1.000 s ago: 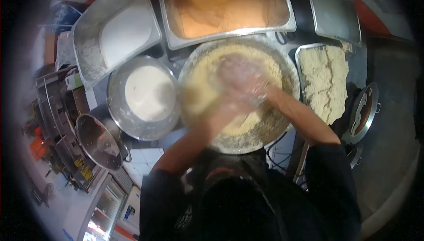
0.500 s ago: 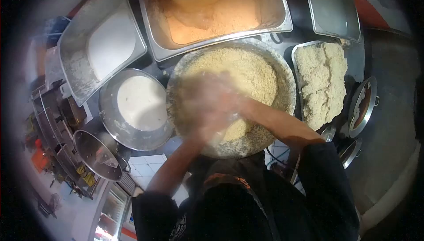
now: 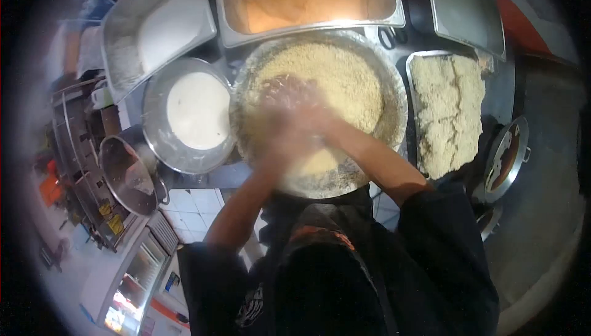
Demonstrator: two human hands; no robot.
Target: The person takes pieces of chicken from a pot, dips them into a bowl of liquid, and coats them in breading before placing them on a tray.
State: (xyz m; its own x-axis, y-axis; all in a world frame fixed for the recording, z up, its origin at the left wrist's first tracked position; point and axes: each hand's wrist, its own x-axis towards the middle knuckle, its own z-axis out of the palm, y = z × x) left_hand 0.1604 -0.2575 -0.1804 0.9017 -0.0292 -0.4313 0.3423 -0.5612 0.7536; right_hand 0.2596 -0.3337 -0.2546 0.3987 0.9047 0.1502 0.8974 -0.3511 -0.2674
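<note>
A large round metal bowl (image 3: 397, 99) holds pale yellow crumbs (image 3: 345, 77). Over the left half of this bowl, my left hand (image 3: 277, 136) and my right hand (image 3: 308, 114) come close together, both smeared by motion. Pale crumbs seem to cling to them. Whether anything is between them cannot be made out, and their fingers are too blurred to show how they are bent. To the left stands a metal bowl of white batter (image 3: 197, 111). On the right, a tray (image 3: 411, 68) carries a heap of crumb-coated pieces (image 3: 448, 114).
Behind the crumb bowl sits a deep metal pan (image 3: 396, 19) with orange powder. A pan of white powder (image 3: 166, 34) stands at the back left, another metal pan (image 3: 465, 13) at the back right. Scissors (image 3: 388, 37) lie between; a pot (image 3: 132, 176) stands lower left.
The whole view has shifted, so the bowls and pans sit higher in the picture. My hands stay together over the crumbs, still in quick motion.
</note>
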